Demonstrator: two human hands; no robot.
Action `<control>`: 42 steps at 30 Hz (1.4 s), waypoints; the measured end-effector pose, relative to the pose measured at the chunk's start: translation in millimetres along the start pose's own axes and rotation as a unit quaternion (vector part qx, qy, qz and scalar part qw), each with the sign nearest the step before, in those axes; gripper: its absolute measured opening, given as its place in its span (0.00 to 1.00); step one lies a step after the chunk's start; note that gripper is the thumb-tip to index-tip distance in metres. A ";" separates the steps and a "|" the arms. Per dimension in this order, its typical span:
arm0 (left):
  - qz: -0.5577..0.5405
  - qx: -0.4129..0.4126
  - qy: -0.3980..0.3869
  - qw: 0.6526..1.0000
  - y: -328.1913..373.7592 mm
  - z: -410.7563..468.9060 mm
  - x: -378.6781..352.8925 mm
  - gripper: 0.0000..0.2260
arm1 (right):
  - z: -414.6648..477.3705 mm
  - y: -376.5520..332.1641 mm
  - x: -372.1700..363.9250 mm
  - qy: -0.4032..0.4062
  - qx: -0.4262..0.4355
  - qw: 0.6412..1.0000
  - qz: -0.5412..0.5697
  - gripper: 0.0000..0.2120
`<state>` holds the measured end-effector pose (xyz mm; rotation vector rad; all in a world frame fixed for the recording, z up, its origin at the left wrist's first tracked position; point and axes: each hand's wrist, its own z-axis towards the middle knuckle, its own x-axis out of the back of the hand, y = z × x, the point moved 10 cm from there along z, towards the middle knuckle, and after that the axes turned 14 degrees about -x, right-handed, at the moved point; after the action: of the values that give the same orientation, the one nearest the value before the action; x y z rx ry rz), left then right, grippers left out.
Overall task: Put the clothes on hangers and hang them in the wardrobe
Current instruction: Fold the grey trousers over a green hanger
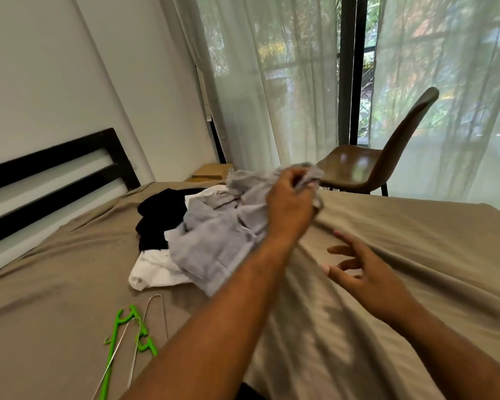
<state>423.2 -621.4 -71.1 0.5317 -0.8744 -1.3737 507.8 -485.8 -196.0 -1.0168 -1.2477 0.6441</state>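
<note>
Closest to us, on the near left of the bed (49, 307), a green hanger (119, 321) and a wire hanger (155, 295) are lying together. Their long sides are running roughly from us toward the clothes. Our right hand (368, 269) is hovering just above the sheet, fingers spread and loose, holding nothing.

Further out, our left hand (290, 204) is gripping the grey garment (214, 243) by a bunched edge and holding that end up off the bed. The rest is trailing down to our left over the white garment (156, 274) and the black garment (159, 217). The wardrobe is not showing.

We are judging that the next move turns on where the hangers are lying: down and to the left of the gripping hand, on the left arm's side. The free right hand is sitting on the opposite side, so it would be crossing under the left arm to fetch one.

Beyond the bed, a brown chair (373, 166) is standing before sheer curtains (272, 82).
</note>
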 end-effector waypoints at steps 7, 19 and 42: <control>-0.080 0.017 -0.234 0.969 12.8 -110.3 -144.0 0.17 | -28.1 78.7 58.2 0.141 -0.114 0.960 0.211 0.17; 0.328 0.005 -0.458 0.826 -66.9 -161.7 -147.1 0.34 | -24.2 181.8 56.2 0.180 -0.341 0.752 0.534 0.13; 0.170 -0.018 -0.430 0.886 -27.0 -149.3 -117.5 0.08 | -91.3 258.7 164.7 0.256 -0.373 0.730 0.512 0.15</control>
<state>528.3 -534.9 -206.5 -0.3127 -1.5626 -1.2775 667.0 -255.2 -350.6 -2.4446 -0.2958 0.5823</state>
